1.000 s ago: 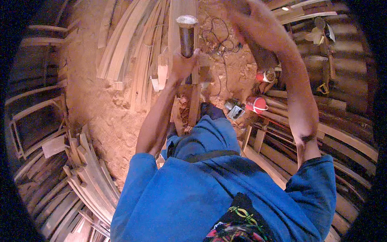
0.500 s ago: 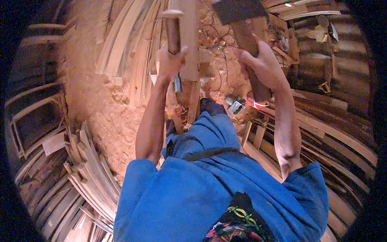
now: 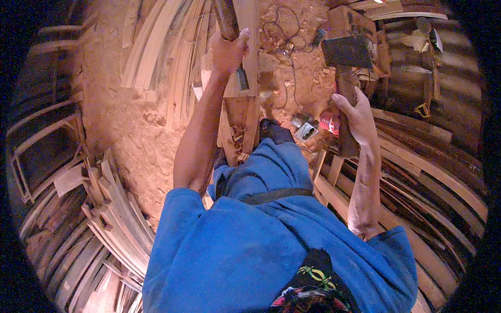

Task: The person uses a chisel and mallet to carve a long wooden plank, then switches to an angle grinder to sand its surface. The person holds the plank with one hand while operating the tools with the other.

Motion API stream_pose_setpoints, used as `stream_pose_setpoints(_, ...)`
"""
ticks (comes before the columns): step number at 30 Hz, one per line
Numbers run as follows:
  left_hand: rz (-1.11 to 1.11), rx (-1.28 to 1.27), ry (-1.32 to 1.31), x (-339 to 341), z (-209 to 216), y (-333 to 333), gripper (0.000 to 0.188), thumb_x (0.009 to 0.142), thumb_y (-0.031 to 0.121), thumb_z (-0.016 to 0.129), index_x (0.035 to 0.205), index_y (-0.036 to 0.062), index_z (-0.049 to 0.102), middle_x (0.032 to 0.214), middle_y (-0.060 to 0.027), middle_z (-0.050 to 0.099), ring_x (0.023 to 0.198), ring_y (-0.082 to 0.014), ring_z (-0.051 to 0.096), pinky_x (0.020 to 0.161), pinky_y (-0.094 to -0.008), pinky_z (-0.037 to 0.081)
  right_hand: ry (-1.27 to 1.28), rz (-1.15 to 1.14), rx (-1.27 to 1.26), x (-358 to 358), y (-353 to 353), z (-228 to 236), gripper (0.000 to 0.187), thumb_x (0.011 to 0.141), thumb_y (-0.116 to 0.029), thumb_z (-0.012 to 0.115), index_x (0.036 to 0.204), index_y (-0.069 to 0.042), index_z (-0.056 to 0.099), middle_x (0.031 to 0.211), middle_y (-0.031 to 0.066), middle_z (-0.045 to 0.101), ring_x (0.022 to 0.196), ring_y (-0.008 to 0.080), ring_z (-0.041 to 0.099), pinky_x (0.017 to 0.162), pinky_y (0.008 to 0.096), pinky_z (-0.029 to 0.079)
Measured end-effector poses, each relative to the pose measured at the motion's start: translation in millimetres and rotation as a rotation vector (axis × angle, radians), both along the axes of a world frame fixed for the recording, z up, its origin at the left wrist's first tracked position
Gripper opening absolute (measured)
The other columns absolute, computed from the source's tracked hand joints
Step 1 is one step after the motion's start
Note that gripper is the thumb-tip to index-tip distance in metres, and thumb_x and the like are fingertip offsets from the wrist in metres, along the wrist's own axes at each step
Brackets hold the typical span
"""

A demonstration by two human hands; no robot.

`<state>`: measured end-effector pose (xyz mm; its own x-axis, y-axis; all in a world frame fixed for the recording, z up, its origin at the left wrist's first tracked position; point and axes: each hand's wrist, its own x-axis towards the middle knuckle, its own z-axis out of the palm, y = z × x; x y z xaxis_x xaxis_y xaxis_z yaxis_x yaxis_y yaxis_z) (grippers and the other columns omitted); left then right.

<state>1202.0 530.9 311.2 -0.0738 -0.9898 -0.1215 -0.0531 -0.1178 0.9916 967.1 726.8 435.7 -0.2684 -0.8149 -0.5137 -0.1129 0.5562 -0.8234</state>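
Note:
My left hand (image 3: pixel 228 52) is closed around the dark handle of a chisel (image 3: pixel 225 21), whose top runs out of view. The chisel's narrow blade comes out below the fist, over a pale timber piece (image 3: pixel 250 57) lying in front of me. I cannot tell whether its tip touches the wood. On the right, my right hand (image 3: pixel 356 113) grips the handle of a wooden mallet (image 3: pixel 347 52). The mallet's dark, blocky head points away from me, off to the right of the timber, and its handle end sticks out below the hand.
Long strips of wood (image 3: pixel 151 47) lie on the sawdust-covered floor (image 3: pixel 146 135) at the left. Past my feet are a dark cord (image 3: pixel 295 78), a red container (image 3: pixel 329 122) and a small box (image 3: pixel 307 131). Stacked boards (image 3: pixel 428 161) line the right; more planks (image 3: pixel 117 224) stand lower left.
My right hand has drawn back toward me, bringing the mallet head down and to the right. My left hand has shifted slightly farther away with the chisel, and its top has left the view.

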Motion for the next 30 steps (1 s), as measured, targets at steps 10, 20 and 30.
stream_pose_setpoints(10,-0.055,0.056,-0.075,-0.9,1.3,7.9,0.026,0.086,0.026,0.074,0.079,0.0076,0.057,0.061,-0.0032,0.061,0.051,-0.0145,0.058,0.049,-0.0311,0.047,-0.046,-0.025,0.020,1.6,8.0,-9.4,0.033,0.091,-0.024,0.070,0.114,-0.004,0.055,0.075,0.0020,0.063,0.051,0.0098,0.056,0.044,0.0259,0.047)
stream_pose_setpoints(20,-0.070,-0.012,-0.138,-11.5,-5.9,12.0,0.033,0.088,0.027,0.072,0.068,0.0028,0.064,0.054,-0.0028,0.060,0.048,-0.0117,0.059,0.047,-0.0303,0.046,-0.072,-0.019,0.022,3.6,10.7,-15.3,0.035,0.091,-0.025,0.071,0.113,-0.003,0.055,0.077,0.0011,0.063,0.053,0.0084,0.055,0.045,0.0256,0.045)
stream_pose_setpoints(30,-0.093,-0.081,-0.147,-11.4,-8.6,12.6,0.031,0.090,0.025,0.071,0.070,0.0019,0.066,0.055,-0.0032,0.062,0.048,-0.0115,0.059,0.047,-0.0302,0.046,-0.025,-0.007,0.045,1.0,13.9,-17.8,0.034,0.091,-0.026,0.070,0.111,-0.003,0.055,0.077,0.0012,0.062,0.055,0.0088,0.055,0.048,0.0264,0.046)
